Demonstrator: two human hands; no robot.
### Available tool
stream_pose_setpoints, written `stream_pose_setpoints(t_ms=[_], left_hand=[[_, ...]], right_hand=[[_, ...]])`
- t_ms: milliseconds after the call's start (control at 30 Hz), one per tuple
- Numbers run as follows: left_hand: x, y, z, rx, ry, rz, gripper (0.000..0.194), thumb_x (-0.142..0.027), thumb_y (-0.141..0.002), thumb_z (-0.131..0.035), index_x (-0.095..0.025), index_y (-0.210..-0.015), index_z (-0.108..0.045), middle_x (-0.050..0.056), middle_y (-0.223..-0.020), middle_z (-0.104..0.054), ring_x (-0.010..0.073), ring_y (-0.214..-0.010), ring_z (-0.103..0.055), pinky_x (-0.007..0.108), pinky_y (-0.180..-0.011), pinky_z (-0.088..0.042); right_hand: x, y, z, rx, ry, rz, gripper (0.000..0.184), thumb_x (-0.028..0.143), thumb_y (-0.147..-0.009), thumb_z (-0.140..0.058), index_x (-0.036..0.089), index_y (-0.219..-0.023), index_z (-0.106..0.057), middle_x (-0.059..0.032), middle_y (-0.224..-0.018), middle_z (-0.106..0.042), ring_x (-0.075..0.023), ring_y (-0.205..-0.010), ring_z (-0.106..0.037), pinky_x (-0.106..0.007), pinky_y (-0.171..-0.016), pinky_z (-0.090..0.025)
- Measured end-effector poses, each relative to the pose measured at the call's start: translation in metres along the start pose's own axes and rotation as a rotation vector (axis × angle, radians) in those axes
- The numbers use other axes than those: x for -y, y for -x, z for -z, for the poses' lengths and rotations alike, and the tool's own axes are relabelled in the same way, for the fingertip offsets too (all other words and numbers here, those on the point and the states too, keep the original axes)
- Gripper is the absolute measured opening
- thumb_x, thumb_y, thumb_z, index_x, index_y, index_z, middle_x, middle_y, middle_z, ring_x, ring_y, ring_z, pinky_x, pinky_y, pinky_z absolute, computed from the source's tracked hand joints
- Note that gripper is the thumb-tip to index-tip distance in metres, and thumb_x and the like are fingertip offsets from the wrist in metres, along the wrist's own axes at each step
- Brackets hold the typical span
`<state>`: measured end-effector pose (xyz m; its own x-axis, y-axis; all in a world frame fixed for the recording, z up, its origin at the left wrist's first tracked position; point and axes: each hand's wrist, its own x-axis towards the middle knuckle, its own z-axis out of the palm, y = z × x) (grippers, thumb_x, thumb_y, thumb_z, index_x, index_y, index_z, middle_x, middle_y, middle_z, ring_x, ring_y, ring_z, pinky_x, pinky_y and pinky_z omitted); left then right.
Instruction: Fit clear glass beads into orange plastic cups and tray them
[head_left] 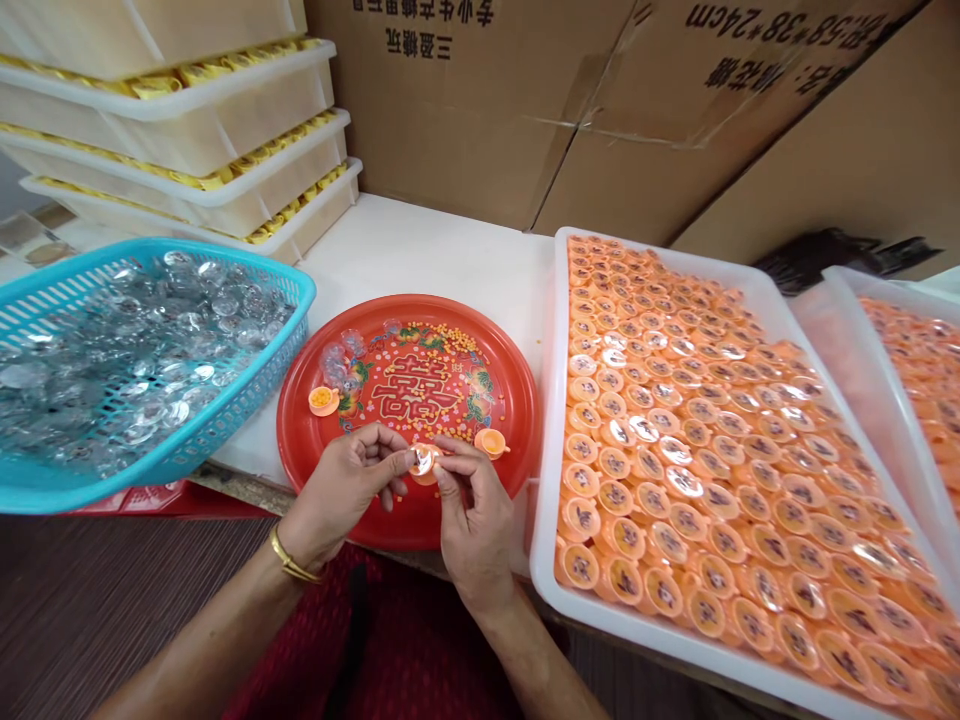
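Note:
Above the near part of a round red tray (521,390), my left hand (341,490) and my right hand (476,510) pinch one small orange toy cup (424,463) between thumbs and fingers. A shiny disc with a printed picture covers the cup's top. On the tray's left side sits another orange cup (323,400) with yellow-orange beads in it. To the right, close to my right fingers, lies an orange cup (491,442) with no beads visible inside. Loose beads (456,340) are scattered over the tray, and a few clear plastic pieces (341,362) rest at its upper left.
At left stands a blue basket (300,300) of clear plastic discs. A white bin (551,470) full of covered orange cups is at right, with a similar bin (832,330) beyond. Stacked bins (300,220) with yellow packets and cardboard boxes (465,130) line the back.

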<state>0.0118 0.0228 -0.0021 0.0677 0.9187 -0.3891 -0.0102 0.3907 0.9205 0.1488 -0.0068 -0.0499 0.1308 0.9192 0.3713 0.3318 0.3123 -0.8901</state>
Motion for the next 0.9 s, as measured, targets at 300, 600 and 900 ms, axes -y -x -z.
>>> stream_pose_setpoints(t_ms=[300, 600, 900], left_hand=[[-0.0004, -0.0011, 0.0009, 0.05, -0.025, 0.007, 0.032, -0.04, -0.068, -0.074, -0.014, -0.075, -0.057, -0.002, -0.055, -0.059, 0.008, -0.047, -0.053, 0.017, -0.044, -0.043], [-0.0037, -0.0027, 0.0018, 0.072, -0.049, -0.002, 0.035, -0.043, -0.065, -0.076, -0.014, -0.073, -0.058, -0.002, -0.054, -0.058, 0.0082, -0.043, -0.051, 0.019, -0.042, -0.041], [-0.0004, -0.0025, 0.0057, 0.078, -0.078, -0.036, 0.032, -0.042, -0.069, -0.074, -0.015, -0.073, -0.057, -0.003, -0.057, -0.057, 0.007, -0.045, -0.05, 0.018, -0.043, -0.042]], right_hand=[[-0.0002, 0.0022, 0.0008, -0.019, -0.013, -0.022, 0.008, 0.018, -0.09, -0.053, 0.021, -0.095, -0.059, -0.0066, -0.108, -0.066, -0.0175, -0.103, -0.062, -0.036, -0.089, -0.051], [0.0014, -0.0001, 0.0014, -0.023, -0.002, -0.004, 0.008, 0.019, -0.09, -0.053, 0.021, -0.094, -0.061, -0.0067, -0.105, -0.067, -0.0169, -0.1, -0.063, -0.035, -0.086, -0.053], [0.0023, 0.0003, 0.0017, -0.004, 0.017, -0.005, 0.011, 0.018, -0.09, -0.053, 0.021, -0.094, -0.063, -0.0057, -0.105, -0.068, -0.0161, -0.098, -0.064, -0.034, -0.086, -0.053]])
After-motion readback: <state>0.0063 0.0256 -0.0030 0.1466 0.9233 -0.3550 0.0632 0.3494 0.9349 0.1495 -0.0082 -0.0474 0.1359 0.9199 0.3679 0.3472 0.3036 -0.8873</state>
